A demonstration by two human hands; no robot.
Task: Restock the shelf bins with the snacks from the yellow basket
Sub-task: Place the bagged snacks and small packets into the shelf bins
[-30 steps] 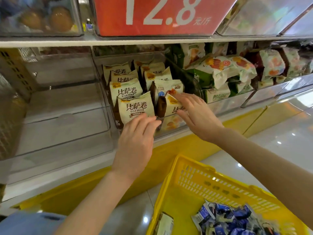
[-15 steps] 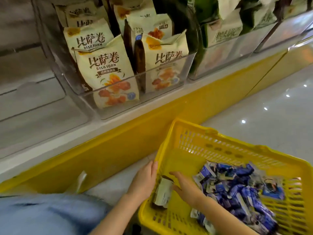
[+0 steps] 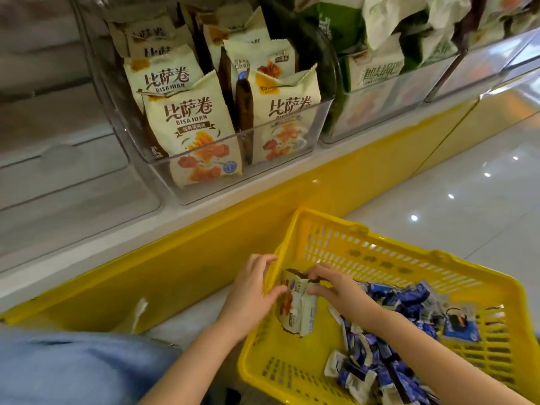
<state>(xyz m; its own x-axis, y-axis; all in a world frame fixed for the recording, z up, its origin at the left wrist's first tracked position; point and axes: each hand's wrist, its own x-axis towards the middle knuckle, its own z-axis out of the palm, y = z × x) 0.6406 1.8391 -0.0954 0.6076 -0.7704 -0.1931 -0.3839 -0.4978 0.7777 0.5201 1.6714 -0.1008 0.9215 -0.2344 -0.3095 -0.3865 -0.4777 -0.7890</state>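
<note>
Left hand [image 3: 251,290] and right hand [image 3: 336,290] down from shelf bin [image 3: 204,191] into yellow basket [image 3: 409,258], now gripping cream snack packs [image 3: 295,308], lifted upright

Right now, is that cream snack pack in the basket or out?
In: the cream snack pack stands inside the yellow basket's left corner, right hand pinching its top, left hand touching it.

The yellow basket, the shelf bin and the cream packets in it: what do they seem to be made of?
Yellow basket: moulded hard plastic, slightly glossy; slotted walls, one even colour. Shelf bin: clear rigid plastic, probably acrylic; packets show through its glossy front wall. Cream packets: thin printed film, likely plastic, matt; zigzag-cut sealed tops and creases.
</note>
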